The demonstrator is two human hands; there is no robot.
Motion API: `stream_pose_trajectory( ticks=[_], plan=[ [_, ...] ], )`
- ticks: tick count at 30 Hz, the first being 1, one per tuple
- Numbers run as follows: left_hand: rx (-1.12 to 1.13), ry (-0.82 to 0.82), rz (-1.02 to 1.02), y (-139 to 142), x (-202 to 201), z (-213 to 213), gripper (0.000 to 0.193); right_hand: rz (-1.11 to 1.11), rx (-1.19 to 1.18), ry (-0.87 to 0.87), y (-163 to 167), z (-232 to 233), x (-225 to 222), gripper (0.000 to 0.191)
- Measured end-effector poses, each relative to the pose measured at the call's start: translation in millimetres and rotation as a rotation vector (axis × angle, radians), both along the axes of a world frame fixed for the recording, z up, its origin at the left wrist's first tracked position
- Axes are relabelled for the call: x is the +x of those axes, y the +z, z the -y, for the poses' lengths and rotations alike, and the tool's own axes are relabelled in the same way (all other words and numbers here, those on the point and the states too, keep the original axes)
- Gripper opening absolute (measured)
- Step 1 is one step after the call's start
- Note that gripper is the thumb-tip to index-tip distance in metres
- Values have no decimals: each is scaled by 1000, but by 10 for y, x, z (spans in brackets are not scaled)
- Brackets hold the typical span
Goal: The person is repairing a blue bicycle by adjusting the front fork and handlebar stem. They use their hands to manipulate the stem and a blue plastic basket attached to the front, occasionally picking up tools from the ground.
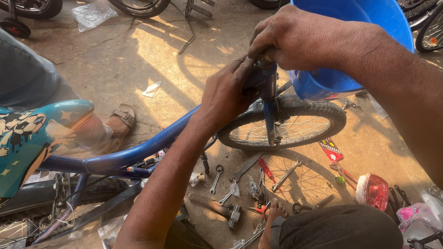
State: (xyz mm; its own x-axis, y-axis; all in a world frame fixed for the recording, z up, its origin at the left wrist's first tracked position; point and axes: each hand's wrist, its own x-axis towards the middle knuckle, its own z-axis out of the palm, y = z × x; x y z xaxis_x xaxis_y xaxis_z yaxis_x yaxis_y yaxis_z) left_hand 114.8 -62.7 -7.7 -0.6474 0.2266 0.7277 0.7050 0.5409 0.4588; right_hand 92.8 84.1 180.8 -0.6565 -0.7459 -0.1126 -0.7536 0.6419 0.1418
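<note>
1. Big blue plastic tub (pixel 369 18) sits top right.
2. Wrenches (pixel 216 177), a red-handled screwdriver (pixel 266 169) and a hammer (pixel 217 208) lie scattered on the concrete floor (pixel 138 55).
3. Red reflector lamp (pixel 372 190) lies near scissors (pixel 314 205).
4. Someone's sandalled foot (pixel 121 121) stands at left; a crumpled plastic bag (pixel 91 14) lies up top.

A flat red printed packet (pixel 330 149) lies on the ground — beside a red-topped plastic tub (pixel 373 190).
</note>
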Motion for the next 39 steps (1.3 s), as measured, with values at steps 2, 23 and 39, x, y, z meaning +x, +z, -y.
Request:
stream_pose_trajectory(
  ticks=[2, 23, 39],
  plan=[
    [0, -3, 0, -5, 7, 4, 74, 24, 13, -27, 10, -4, 5, 25],
    [-28, 12, 34, -19, -61, -51, 81, -105, 87, 131, -103, -72, -168, 24],
    [47, 0, 2, 82, 57, 7, 79, -282, 387, -38, -85, 51, -19, 33]
  ],
)
